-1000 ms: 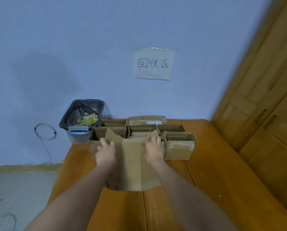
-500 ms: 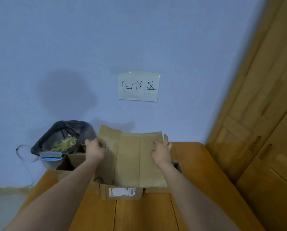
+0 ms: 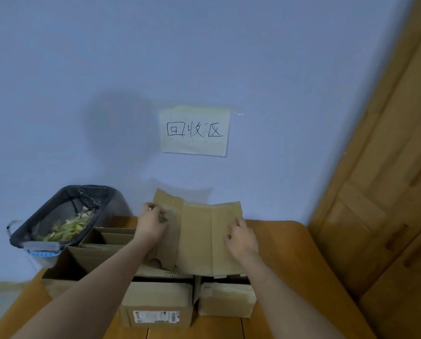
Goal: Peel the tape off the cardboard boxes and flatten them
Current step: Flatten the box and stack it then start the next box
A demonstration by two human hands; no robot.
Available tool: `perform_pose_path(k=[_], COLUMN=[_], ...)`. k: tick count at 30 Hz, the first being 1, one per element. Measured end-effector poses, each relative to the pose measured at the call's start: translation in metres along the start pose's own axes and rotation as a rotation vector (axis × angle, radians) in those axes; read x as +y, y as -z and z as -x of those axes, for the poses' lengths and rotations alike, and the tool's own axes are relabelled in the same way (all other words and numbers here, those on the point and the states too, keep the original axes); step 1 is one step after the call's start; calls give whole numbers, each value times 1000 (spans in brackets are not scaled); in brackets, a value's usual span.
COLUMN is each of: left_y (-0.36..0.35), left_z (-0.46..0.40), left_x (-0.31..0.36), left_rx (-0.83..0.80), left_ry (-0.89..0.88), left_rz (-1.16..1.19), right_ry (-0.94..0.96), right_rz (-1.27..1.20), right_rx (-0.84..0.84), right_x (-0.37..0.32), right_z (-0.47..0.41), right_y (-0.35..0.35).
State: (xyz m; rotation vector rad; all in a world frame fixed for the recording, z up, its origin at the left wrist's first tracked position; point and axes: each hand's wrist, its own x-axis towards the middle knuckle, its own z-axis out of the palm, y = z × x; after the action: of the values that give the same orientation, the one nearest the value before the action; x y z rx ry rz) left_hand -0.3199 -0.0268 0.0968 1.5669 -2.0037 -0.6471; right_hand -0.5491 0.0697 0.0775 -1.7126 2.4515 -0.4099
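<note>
A flattened brown cardboard box stands nearly upright above a group of open cartons, held between both hands. My left hand grips its left flap near the top. On its right panel my right hand rests with fingers curled against the surface. Below sit an open carton with a white label and a second open carton, both with flat cardboard inside. More open cartons stand to the left.
A bin lined with a black bag, holding yellow-green scraps, stands beyond the wooden table at the left. A handwritten paper sign hangs on the blue wall. Wooden cabinet doors fill the right side.
The flattened box went from lying flat on the table to being lifted upright over the cartons. My hands rose and moved away with it, and the view came closer to the cartons.
</note>
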Motion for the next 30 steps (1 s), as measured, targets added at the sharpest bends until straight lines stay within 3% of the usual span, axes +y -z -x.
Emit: perform_pose_path(k=[6, 17, 22, 30], left_y=[-13, -54, -86, -147], left_z=[-60, -186, -211, -227], left_x=[-15, -58, -93, -137], left_rx=[-248, -318, -372, -588], left_ry=[-102, -94, -69, -25], left_rz=[-177, -336, -327, -432], right_ry=[30, 65, 75, 3], right_rz=[-11, -19, -46, 0], right_rx=[12, -56, -159, -343], right_x=[3, -17, -7, 16], right_z=[-64, -188, -218, -234], right_y=[-2, -52, -102, -171])
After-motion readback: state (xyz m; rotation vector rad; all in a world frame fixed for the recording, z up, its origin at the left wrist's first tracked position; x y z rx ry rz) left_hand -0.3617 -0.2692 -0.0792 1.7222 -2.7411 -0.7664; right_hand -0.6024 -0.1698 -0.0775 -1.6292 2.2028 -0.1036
